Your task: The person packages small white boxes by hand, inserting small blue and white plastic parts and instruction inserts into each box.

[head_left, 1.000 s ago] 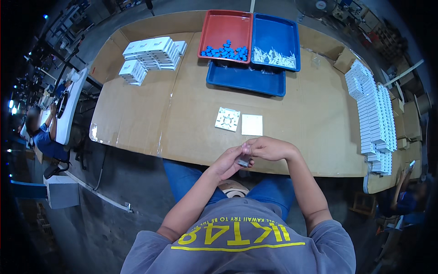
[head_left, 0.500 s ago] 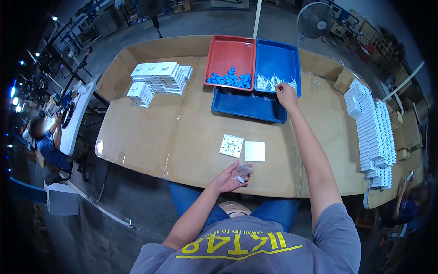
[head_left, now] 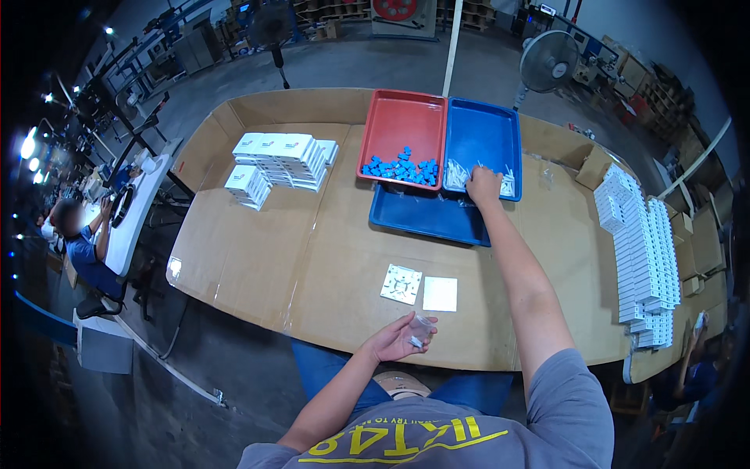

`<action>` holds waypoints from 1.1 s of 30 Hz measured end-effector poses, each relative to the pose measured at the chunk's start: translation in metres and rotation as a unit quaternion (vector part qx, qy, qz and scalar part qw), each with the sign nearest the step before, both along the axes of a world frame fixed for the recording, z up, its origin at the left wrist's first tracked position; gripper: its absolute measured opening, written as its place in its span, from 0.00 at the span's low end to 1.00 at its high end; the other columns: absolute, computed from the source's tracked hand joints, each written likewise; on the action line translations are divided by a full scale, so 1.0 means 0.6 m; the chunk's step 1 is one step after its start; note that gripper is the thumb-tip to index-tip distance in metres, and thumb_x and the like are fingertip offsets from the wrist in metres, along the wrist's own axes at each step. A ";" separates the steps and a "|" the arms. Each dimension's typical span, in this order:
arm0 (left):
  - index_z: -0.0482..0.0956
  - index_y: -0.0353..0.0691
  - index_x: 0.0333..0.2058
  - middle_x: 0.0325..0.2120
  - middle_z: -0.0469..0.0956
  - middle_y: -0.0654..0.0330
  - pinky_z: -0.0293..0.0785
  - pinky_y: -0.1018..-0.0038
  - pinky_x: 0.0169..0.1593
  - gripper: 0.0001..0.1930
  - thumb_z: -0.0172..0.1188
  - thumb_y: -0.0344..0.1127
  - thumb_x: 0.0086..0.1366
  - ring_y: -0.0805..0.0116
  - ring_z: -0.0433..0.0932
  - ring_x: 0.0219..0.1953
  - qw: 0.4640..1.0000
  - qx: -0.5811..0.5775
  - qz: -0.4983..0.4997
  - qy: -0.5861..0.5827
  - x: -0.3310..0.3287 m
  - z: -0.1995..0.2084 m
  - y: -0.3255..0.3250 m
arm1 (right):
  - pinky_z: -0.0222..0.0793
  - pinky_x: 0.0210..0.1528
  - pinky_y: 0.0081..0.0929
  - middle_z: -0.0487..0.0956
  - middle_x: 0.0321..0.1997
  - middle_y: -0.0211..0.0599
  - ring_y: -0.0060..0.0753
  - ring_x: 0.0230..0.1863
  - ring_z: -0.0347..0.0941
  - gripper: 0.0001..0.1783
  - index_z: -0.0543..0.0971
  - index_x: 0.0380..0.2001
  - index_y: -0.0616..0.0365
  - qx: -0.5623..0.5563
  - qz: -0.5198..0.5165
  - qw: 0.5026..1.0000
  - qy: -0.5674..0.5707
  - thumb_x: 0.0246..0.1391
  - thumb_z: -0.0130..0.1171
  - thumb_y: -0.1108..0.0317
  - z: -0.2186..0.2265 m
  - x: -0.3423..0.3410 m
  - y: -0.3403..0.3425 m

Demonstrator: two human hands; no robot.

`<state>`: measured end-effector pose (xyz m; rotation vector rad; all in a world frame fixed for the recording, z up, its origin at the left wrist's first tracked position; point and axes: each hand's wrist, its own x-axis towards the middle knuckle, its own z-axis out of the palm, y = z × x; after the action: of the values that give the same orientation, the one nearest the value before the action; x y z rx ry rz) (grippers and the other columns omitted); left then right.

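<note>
My left hand [head_left: 396,338] is curled, palm up, around a small clear plastic bag [head_left: 422,328] near the table's front edge. A small white piece [head_left: 416,341] shows at the bag's lower end. My right arm stretches out to the upper blue tray [head_left: 484,129], where my right hand [head_left: 484,186] is down among slim white plastic parts [head_left: 457,174]. Its fingers are bent together, and what they grip is hidden. Between my hands and the trays lie a square white plate with dark cut-outs [head_left: 401,284] and a plain white square plate [head_left: 441,295].
A red tray [head_left: 402,117] with blue pieces [head_left: 400,168] adjoins the blue one. Another blue tray [head_left: 426,223] sits below them. White boxes [head_left: 285,156] are stacked at the left, many white units [head_left: 641,250] at the right. A person [head_left: 84,242] sits far left.
The whole view has tilted, so the table appears lower. My right hand has moved slightly left within the white parts. My left hand still holds the bag.
</note>
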<state>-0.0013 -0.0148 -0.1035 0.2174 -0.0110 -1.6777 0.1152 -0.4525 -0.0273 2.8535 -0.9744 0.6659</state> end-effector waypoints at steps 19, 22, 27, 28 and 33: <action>0.64 0.34 0.70 0.53 0.79 0.54 0.76 0.63 0.58 0.33 0.44 0.56 0.80 0.60 0.81 0.48 1.000 0.004 0.014 -0.009 -0.015 -0.011 0.012 | 0.67 0.38 0.19 0.83 0.40 0.29 0.16 0.33 0.72 0.11 0.82 0.47 0.56 0.692 0.211 0.599 -0.344 0.68 0.63 0.63 0.190 -0.191 0.132; 0.63 0.34 0.70 0.53 0.79 0.53 0.77 0.62 0.59 0.33 0.42 0.56 0.81 0.58 0.81 0.50 0.996 0.010 0.058 -0.061 -0.024 -0.007 0.018 | 0.63 0.34 0.16 0.80 0.34 0.25 0.14 0.31 0.68 0.10 0.84 0.47 0.58 0.614 0.171 0.694 -0.335 0.69 0.61 0.66 0.149 -0.272 0.205; 0.65 0.36 0.70 0.53 0.81 0.52 0.79 0.65 0.57 0.34 0.42 0.59 0.81 0.59 0.82 0.51 0.991 -0.017 0.131 -0.034 -0.044 0.055 0.008 | 0.62 0.34 0.16 0.77 0.30 0.21 0.12 0.30 0.66 0.10 0.87 0.46 0.60 0.607 0.079 0.741 -0.275 0.67 0.64 0.68 0.067 -0.428 0.346; 0.65 0.36 0.70 0.53 0.81 0.52 0.79 0.65 0.57 0.34 0.42 0.59 0.81 0.59 0.82 0.51 0.991 -0.007 0.133 -0.026 -0.048 0.070 0.008 | 0.62 0.33 0.15 0.77 0.29 0.20 0.12 0.30 0.65 0.10 0.87 0.46 0.61 0.614 0.059 0.737 -0.277 0.66 0.65 0.69 0.067 -0.449 0.369; 0.66 0.32 0.68 0.56 0.80 0.50 0.80 0.64 0.58 0.33 0.42 0.57 0.81 0.59 0.82 0.54 0.975 0.089 0.106 -0.172 -0.065 0.134 0.002 | 0.61 0.32 0.14 0.77 0.29 0.18 0.09 0.30 0.66 0.06 0.86 0.41 0.62 0.622 0.063 0.737 -0.255 0.62 0.68 0.73 0.078 -0.507 0.405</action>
<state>-0.0403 -0.0136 -0.0231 0.6218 -0.0949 -1.4118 -0.1890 -0.2096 0.0197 3.9678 -1.8886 1.1957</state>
